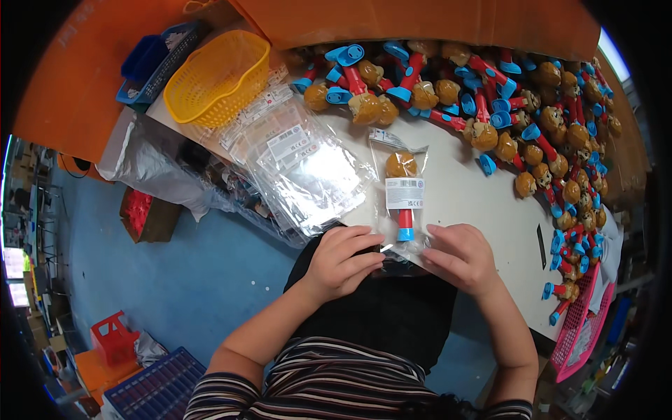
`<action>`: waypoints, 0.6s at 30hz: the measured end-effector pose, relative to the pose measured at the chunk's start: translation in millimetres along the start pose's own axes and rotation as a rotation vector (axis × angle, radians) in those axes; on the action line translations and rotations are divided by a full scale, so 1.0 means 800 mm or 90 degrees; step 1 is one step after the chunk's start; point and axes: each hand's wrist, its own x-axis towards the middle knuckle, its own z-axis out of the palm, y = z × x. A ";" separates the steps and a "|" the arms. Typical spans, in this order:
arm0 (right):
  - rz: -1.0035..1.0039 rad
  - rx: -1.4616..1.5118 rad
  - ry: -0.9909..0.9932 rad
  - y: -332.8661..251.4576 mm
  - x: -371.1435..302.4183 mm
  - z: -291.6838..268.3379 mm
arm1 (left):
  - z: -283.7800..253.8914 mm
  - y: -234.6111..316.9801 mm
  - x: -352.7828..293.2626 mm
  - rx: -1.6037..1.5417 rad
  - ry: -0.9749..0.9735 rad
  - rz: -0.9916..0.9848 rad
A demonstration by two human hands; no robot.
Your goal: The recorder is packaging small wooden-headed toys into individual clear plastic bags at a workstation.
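A toy with a brown round head, red stem and blue base (405, 225) lies inside a clear plastic bag (381, 150) near the table's front edge. A white printed label on the bag covers the toy's middle. At the lower left edge of the bag, my left hand (343, 260) has its fingers closed on the film. My right hand (463, 257) grips the lower right edge, its fingertips beside the blue base. Both thumbs are partly hidden. To the left lies a spread pile of flat clear bags (308, 175) with printed labels.
Many similar toys (483, 133) are heaped along the back and right of the table. A yellow basket (220, 80) stands at the back left, blue baskets (157, 59) beyond it. A black blade-like strip (541, 246) lies at right, near a pink basket (584, 329).
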 end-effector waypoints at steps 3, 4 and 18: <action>0.108 0.094 0.018 -0.008 -0.006 0.003 | 0.008 0.019 -0.009 -0.120 0.022 -0.131; 0.109 0.096 0.018 -0.012 -0.007 0.003 | 0.009 0.023 -0.011 -0.187 0.026 -0.212; 0.162 0.143 -0.016 -0.016 -0.007 -0.001 | 0.006 0.020 -0.010 -0.293 -0.089 -0.299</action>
